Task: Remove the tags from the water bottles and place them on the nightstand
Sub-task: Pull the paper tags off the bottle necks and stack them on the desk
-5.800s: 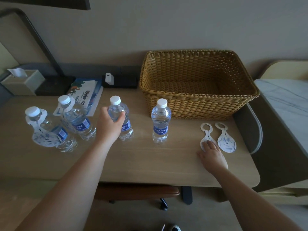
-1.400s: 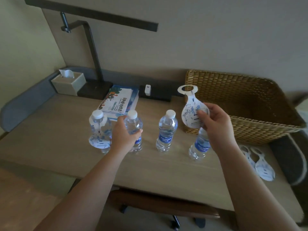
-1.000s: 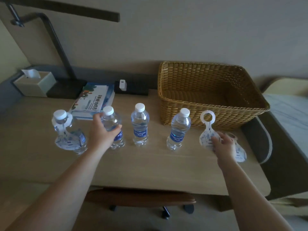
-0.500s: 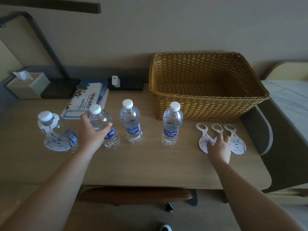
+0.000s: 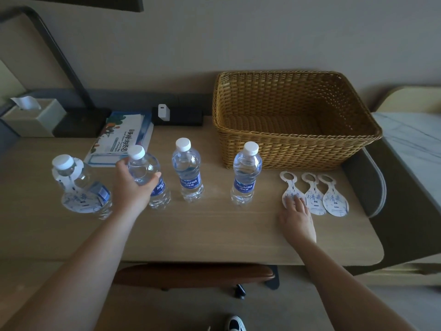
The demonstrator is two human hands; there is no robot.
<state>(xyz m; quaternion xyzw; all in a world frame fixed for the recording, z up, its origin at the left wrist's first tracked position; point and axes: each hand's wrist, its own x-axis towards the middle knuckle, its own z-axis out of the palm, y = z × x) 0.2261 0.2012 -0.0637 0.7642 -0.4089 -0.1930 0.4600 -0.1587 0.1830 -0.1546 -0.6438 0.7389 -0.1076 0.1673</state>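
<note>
White card with blue print is hanging from the neck of the leftmost bottle [image 5: 82, 187]: this last tag [image 5: 76, 194] is looping under the cap and draping down the front of the bottle, its long axis running roughly top to bottom. It is sitting just to the left of the left hand [image 5: 133, 187], which is curling its fingers and thumb round the shoulder of the second bottle [image 5: 149, 177]. That hand is much the nearer one; the right hand [image 5: 297, 218] is lying well apart, across the desk [image 5: 202, 230].

Three removed tags [image 5: 315, 194] are lying flat side by side on the right of the desk, loops pointing away from the person, just in front of the wicker basket [image 5: 293, 120]. The right hand's fingers are resting straight and relaxed on the leftmost of them, gripping nothing.

Two more bare-necked bottles are standing between the hands, one in the middle [image 5: 188, 173] and one to the right [image 5: 245, 175].

Judging from this, three of four tags are done, and the coming move is turning on a short shift leftward, with the tag needing to be lifted up over the cap along its long axis.

Behind the bottles a booklet [image 5: 121, 137], a tissue box [image 5: 33, 115] and a lamp base [image 5: 81, 121] are sitting along the back.
</note>
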